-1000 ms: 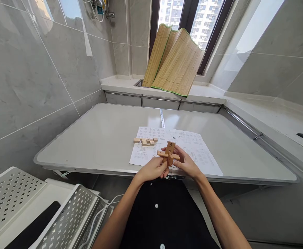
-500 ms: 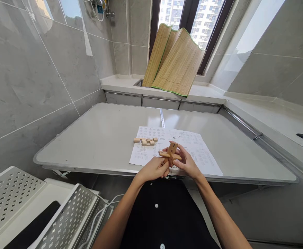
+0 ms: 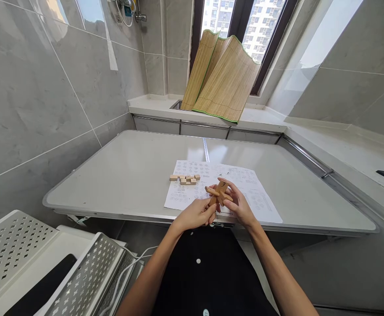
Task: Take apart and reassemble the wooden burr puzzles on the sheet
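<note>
Several interlocked wooden pieces form a crossed wooden puzzle (image 3: 222, 188), held above the near edge of a printed paper sheet (image 3: 257, 193). Its upper piece bears a dark mark. My left hand (image 3: 198, 214) grips the lower left end, fingers closed. My right hand (image 3: 238, 204) has its thumb and fingers closed round the right side and top. Some fingertips are hidden behind the wood. Notched wooden blocks (image 3: 188, 180) lie together on the left part of the sheet, away from both hands.
The sheet lies on a white folding table (image 3: 135, 175). Beyond it, a bamboo mat (image 3: 227, 79) leans on the window ledge. At lower left stand perforated white racks (image 3: 86, 272) with a cable (image 3: 122, 274) and a dark flat object (image 3: 43, 285).
The held puzzle has tilted and shifted slightly right and up. My right hand's fingers have moved a little with it, while my left hand is nearly where it was.
</note>
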A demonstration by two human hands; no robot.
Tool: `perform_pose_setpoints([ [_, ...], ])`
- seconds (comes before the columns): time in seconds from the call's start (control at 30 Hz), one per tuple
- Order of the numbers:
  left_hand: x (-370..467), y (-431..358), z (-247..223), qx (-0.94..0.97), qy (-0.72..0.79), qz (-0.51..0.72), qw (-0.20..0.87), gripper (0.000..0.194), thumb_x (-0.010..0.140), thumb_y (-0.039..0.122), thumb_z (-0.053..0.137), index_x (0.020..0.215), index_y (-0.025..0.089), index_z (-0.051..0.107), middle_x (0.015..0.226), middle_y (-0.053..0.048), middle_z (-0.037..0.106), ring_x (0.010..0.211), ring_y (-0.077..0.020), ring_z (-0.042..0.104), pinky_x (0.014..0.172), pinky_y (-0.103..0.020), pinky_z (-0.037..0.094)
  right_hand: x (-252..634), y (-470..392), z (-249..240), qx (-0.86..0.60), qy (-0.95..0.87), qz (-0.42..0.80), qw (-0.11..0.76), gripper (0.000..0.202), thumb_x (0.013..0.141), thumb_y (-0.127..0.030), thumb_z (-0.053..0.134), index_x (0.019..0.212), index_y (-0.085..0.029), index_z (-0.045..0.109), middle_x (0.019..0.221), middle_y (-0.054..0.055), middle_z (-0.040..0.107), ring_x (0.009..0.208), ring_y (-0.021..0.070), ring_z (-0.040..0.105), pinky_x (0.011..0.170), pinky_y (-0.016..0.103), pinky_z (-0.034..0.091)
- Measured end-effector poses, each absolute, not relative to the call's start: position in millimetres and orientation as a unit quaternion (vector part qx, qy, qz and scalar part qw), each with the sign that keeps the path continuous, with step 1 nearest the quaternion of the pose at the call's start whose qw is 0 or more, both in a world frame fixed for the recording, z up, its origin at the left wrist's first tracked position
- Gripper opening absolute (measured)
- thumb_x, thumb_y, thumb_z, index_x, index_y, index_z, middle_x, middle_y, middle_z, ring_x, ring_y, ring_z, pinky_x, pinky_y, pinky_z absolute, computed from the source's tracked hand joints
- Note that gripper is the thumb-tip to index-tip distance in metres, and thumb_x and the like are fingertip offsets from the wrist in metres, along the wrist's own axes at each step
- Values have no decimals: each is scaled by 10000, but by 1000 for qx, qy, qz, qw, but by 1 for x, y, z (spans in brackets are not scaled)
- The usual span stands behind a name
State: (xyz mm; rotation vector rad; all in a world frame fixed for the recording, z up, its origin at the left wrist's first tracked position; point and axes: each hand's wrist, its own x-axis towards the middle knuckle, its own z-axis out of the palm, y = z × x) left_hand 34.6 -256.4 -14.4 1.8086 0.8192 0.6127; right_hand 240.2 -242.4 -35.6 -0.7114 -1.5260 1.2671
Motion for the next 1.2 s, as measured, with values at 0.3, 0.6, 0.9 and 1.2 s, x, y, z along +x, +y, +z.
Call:
perform_pose_setpoints([
  [0.3, 34, -257, -14, 735, 353, 264, 515, 389, 1040, 510, 471, 1058, 168, 655, 652, 38, 595, 527, -114, 533, 593, -235, 457, 254, -229, -46, -357, -541, 496, 577, 668, 885, -584, 689, 1431, -226, 549, 1454, 143, 661, 1405, 375, 574, 1128, 541, 499],
  [0.6, 31, -260, -13, 719, 356, 274, 530, 395, 1015, 517, 511, 1059, 164, 682, 697, 18, 621, 565, -117, 543, 598, -240, 464, 322, -173, -41, -620, -478, 346, 517, 778, 794, -528, 825, 1429, -191, 529, 1358, 140, 723, 1131, 297, 759, 979, 412, 635],
  [0.9, 30, -261, -9, 715, 364, 274, 530, 338, 1012, 447, 512, 1052, 156, 680, 690, 15, 612, 568, -114, 540, 583, -229, 463, 352, -136, -40, -734, -447, 261, 440, 844, 708, -593, 854, 1370, -173, 542, 1284, 198, 743, 910, 322, 799, 1021, 546, 572],
  [1.2, 28, -260, -12, 714, 361, 274, 534, 244, 959, 290, 515, 1080, 162, 684, 685, 25, 607, 578, -114, 554, 584, -221, 457, 352, -118, -38, -790, -449, 192, 371, 939, 683, -675, 802, 1403, -146, 517, 1360, 267, 672, 1401, 436, 537, 1127, 595, 455],
])
